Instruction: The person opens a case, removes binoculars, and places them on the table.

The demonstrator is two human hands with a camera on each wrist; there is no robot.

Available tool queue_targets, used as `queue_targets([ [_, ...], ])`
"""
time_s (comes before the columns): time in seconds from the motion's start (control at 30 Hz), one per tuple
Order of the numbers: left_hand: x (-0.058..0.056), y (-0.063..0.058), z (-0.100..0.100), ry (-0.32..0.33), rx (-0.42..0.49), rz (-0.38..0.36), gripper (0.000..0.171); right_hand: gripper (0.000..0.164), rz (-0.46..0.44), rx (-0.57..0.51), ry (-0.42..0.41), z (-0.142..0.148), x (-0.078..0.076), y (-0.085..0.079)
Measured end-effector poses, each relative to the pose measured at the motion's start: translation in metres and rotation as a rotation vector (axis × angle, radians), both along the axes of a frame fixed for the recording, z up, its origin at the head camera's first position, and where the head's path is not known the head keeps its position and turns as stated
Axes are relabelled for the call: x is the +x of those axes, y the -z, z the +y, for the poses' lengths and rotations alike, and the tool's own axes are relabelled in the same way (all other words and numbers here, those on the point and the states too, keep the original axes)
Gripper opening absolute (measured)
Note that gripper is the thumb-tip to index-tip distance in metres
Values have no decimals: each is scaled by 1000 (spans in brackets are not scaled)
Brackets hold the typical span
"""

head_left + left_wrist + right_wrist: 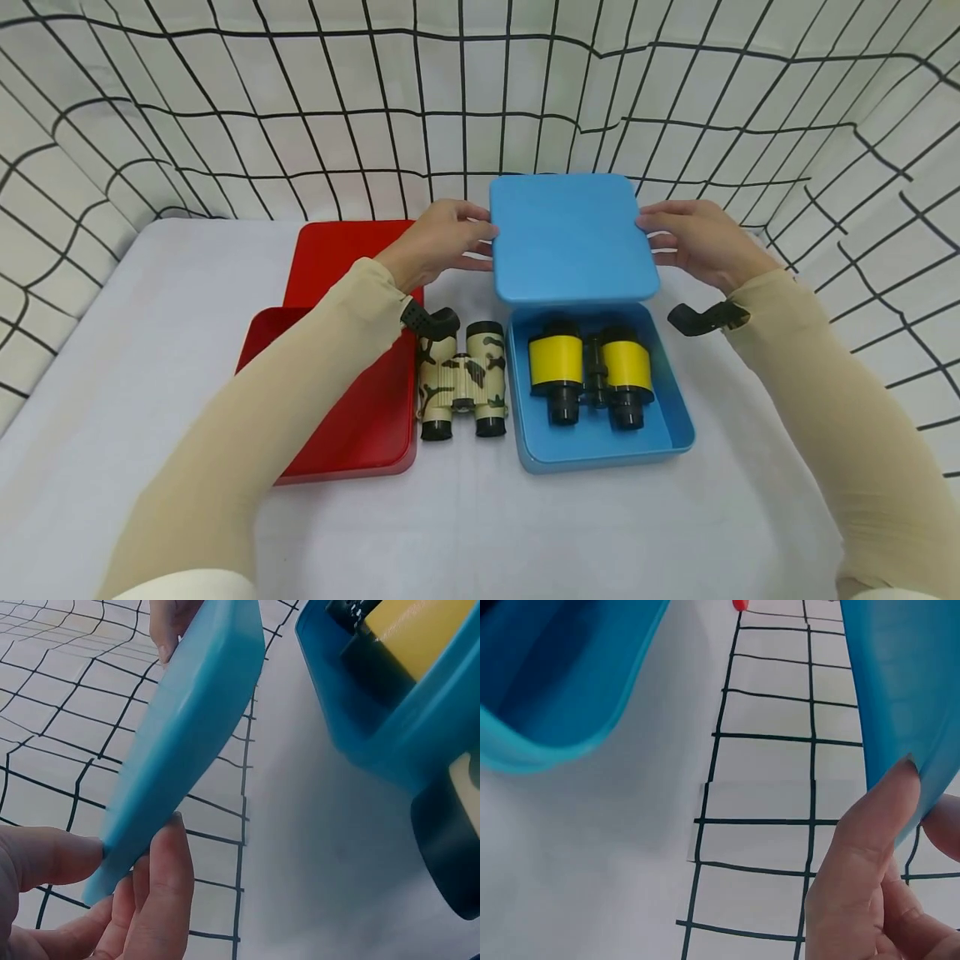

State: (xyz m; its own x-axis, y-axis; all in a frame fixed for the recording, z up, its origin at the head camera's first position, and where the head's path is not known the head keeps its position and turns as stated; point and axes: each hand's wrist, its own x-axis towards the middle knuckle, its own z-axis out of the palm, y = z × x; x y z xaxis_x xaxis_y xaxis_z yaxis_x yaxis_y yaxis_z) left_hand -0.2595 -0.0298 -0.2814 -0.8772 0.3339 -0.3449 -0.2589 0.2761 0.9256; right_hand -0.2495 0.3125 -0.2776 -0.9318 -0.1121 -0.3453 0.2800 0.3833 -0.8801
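A flat blue lid (573,237) is held between both hands, raised at the far side of a blue box (607,458). My left hand (442,242) pinches its left edge, thumb on one face and fingers on the other, as the left wrist view shows. On the opposite edge my right hand (697,237) pinches it the same way; the thumb (943,829) shows in the right wrist view. Inside the blue box lie yellow and black binoculars (557,367). Camouflage-patterned binoculars (462,383) lie on the table just left of that box, under the left wrist.
A red box (360,425) stands at the left, partly covered by the left forearm. Behind it lies a red lid (341,250). The white table (465,533) is backed by a white wall with a black grid (461,108).
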Motion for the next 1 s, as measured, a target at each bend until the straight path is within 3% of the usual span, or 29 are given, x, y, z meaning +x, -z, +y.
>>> queue_targets([
  [0.47, -14, 16, 8, -14, -57, 10, 48, 70, -14, 56, 6, -1, -20, 15],
  [1.0, -25, 22, 18, -48, -114, 10, 49, 66, -76, -18, 59, 1, -36, 36],
])
